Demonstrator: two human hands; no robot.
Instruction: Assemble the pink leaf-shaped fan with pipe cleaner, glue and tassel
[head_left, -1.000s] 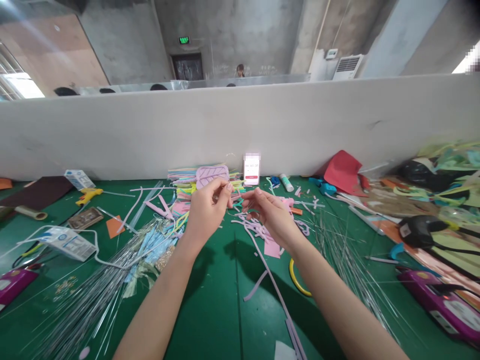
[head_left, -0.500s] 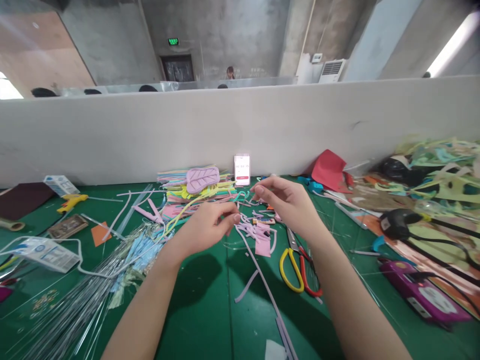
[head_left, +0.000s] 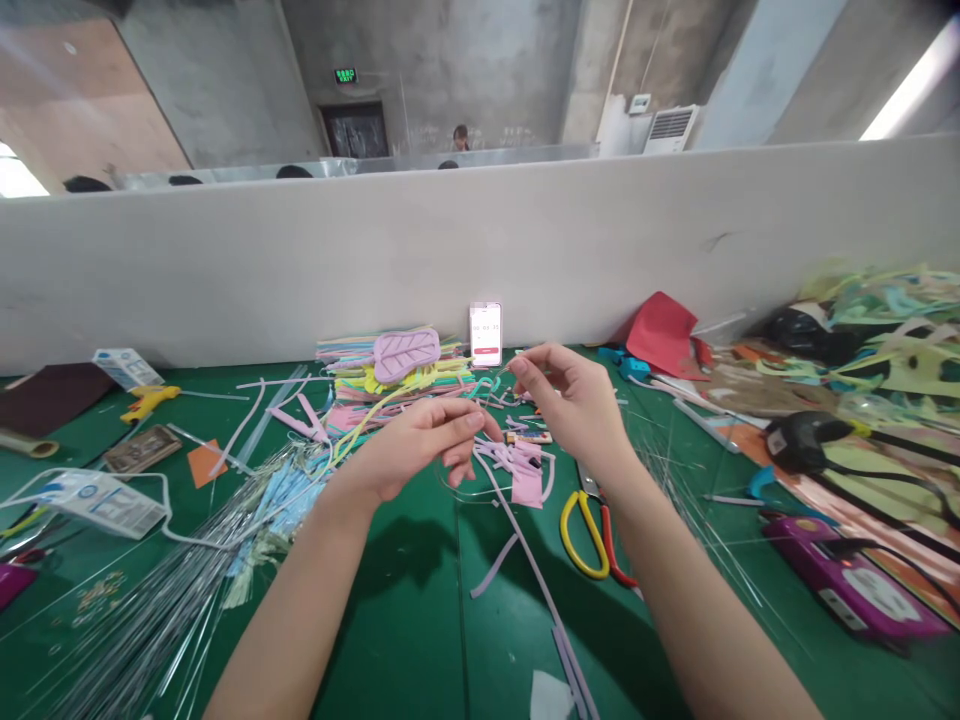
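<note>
My left hand [head_left: 427,445] is raised over the middle of the green table, its thumb and index finger pressed together and the other fingers curled below. Opposite it, my right hand [head_left: 566,395] pinches with thumb and index finger; a thin, faint strand seems to show at its fingertips, too fine to name. Between and below the hands lie lilac strips and scraps [head_left: 517,465]. A pair of scissors [head_left: 585,535] with one yellow and one red handle rests beneath my right wrist. Behind my left hand, a lilac leaf-shaped piece [head_left: 406,355] lies on bundled coloured strips [head_left: 352,385].
A phone [head_left: 486,335] showing a timer leans on the white partition [head_left: 225,270]. At left are a wire bundle [head_left: 172,590], a yellow glue gun [head_left: 150,402] and milk cartons [head_left: 105,503]. At right sit a purple device [head_left: 847,580], cables and red material [head_left: 661,335].
My left hand has turned, so its lower fingers now show beneath the thumb. My right hand has shifted slightly, still pinching. The view has moved a little.
</note>
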